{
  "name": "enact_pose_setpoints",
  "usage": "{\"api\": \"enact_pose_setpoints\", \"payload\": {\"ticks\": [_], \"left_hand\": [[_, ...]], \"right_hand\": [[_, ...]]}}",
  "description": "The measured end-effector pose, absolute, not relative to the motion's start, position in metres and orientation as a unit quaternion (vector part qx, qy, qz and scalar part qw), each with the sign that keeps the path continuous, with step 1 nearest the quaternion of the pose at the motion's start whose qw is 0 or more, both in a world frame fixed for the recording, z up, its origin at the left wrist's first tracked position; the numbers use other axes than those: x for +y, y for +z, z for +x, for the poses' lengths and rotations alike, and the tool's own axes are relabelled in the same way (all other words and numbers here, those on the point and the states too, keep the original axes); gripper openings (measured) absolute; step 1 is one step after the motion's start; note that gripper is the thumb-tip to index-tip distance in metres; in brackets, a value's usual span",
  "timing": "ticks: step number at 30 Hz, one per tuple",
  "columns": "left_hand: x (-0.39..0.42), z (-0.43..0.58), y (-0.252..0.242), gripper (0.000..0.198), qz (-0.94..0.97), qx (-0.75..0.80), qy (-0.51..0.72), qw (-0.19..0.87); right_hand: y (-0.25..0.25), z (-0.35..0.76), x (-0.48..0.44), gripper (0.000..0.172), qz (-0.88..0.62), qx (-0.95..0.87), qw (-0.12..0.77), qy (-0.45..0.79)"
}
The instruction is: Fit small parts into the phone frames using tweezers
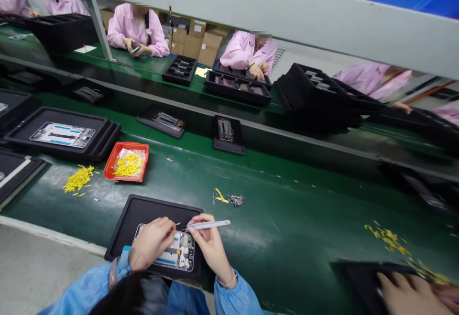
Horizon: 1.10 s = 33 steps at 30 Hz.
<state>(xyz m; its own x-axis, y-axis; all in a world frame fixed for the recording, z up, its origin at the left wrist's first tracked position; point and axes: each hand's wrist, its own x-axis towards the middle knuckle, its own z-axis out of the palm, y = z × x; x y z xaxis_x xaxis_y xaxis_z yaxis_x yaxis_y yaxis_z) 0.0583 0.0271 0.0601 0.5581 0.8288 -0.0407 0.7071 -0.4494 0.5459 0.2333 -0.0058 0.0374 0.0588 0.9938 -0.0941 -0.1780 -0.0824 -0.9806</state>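
Observation:
In the head view a black tray (147, 206) lies in front of me, and on it rests a phone mid-frame (175, 253) with blue strips and circuit parts at its right end. My left hand (153, 241) lies over the frame's left part with its fingers pinched together; what they hold, if anything, is too small to name. My right hand (211, 245) grips a pair of light-coloured tweezers (215, 224), their tip close to the frame's upper edge. The two hands are a short gap apart.
An orange bin (144, 171) of yellow pieces (129, 164) and a loose yellow pile (79, 179) lie at the left. Small scraps (234, 200) lie ahead. Stacked trays (102, 135) stand far left. A co-worker's hand (409, 293) is at lower right; people in pink sit opposite.

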Motion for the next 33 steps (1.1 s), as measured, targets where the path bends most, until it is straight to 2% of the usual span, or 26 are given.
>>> {"api": "enact_pose_setpoints", "payload": {"ticks": [6, 22, 33], "left_hand": [[0.0276, 0.0591, 0.0610, 0.017, 0.851, 0.451, 0.100, 0.249], [0.0274, 0.0591, 0.0598, 0.016, 0.855, 0.454, 0.101, 0.230], [0.0217, 0.0610, 0.0599, 0.019, 0.829, 0.459, 0.133, 0.291]], "right_hand": [[0.0356, 0.2304, -0.0094, 0.027, -0.544, -0.440, 0.528, 0.481], [0.0372, 0.2270, -0.0085, 0.025, -0.551, -0.461, 0.524, 0.458], [0.0377, 0.2263, -0.0146, 0.023, -0.559, -0.467, 0.528, 0.436]]}}
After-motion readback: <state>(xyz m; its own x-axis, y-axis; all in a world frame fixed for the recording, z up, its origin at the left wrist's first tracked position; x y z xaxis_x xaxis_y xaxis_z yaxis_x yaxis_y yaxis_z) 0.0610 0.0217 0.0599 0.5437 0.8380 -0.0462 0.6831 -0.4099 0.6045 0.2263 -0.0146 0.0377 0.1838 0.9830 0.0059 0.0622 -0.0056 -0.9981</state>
